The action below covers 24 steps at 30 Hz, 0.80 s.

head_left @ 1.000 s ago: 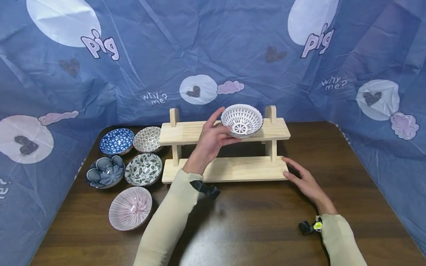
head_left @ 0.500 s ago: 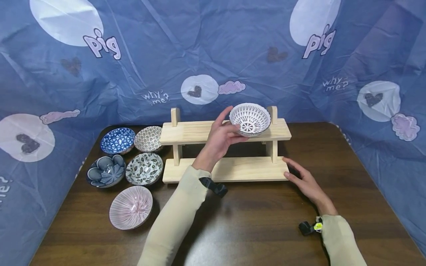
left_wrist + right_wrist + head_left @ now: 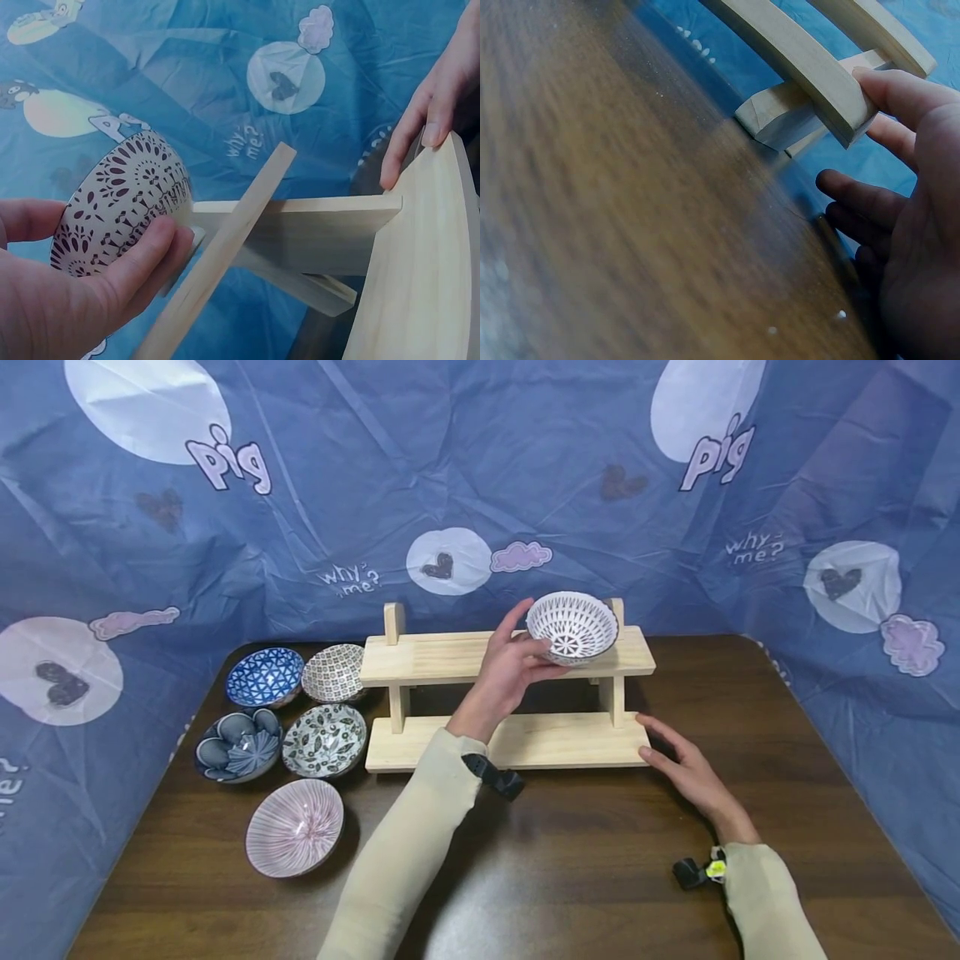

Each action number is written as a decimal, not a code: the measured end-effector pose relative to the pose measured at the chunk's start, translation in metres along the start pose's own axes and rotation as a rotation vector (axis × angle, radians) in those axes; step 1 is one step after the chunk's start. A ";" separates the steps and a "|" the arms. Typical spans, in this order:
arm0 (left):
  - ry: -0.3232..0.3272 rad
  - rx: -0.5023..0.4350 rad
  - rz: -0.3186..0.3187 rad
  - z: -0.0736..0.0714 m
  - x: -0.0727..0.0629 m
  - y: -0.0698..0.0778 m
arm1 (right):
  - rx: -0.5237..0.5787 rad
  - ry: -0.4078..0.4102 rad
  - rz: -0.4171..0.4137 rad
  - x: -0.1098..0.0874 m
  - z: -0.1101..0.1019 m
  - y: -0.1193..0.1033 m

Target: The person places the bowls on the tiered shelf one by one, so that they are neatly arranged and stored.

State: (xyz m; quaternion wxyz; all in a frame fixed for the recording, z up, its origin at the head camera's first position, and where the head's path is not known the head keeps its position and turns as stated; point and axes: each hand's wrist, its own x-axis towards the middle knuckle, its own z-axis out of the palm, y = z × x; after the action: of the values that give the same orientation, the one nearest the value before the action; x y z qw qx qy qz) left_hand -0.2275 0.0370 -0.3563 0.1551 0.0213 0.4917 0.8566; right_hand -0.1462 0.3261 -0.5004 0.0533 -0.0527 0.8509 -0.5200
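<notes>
My left hand point(image 3: 506, 677) holds a white bowl point(image 3: 573, 631) with a dark petal-like pattern, its hollow side tilted towards me. The bowl overlaps the right part of the upper shelf point(image 3: 427, 656) of a pale wooden two-tier rack. In the left wrist view, my fingertips point(image 3: 154, 240) lie against the bowl's patterned outside point(image 3: 124, 191). My right hand point(image 3: 690, 777) rests its thumb and forefinger, fairly straight, on the right end of the lower shelf point(image 3: 558, 743). Its other fingers point(image 3: 862, 199) hang loose beside the rack in the right wrist view.
Left of the rack are a blue triangle-patterned bowl point(image 3: 264, 677), a small-patterned bowl point(image 3: 332, 672), a blue-grey flower bowl point(image 3: 240, 747), a leaf-patterned bowl point(image 3: 325, 739) and a pink-striped bowl point(image 3: 294, 827). Blue printed cloth point(image 3: 480, 468) surrounds the dark wooden table point(image 3: 585, 868).
My left hand has carried the white bowl to the right along the upper shelf, slowing in the last half second. My right hand stays at the lower shelf's end.
</notes>
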 end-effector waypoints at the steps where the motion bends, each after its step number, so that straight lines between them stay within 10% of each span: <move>1: 0.004 0.000 -0.002 0.000 0.001 -0.001 | 0.002 0.000 -0.003 0.000 0.000 0.000; 24: 0.007 0.006 -0.026 0.002 0.009 -0.004 | 0.012 -0.003 -0.006 0.000 0.001 0.001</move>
State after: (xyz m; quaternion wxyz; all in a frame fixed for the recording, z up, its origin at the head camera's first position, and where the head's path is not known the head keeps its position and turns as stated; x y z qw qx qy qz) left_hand -0.2344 0.0427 -0.3600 0.1644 0.0124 0.4951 0.8531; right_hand -0.1466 0.3258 -0.5013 0.0533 -0.0558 0.8476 -0.5250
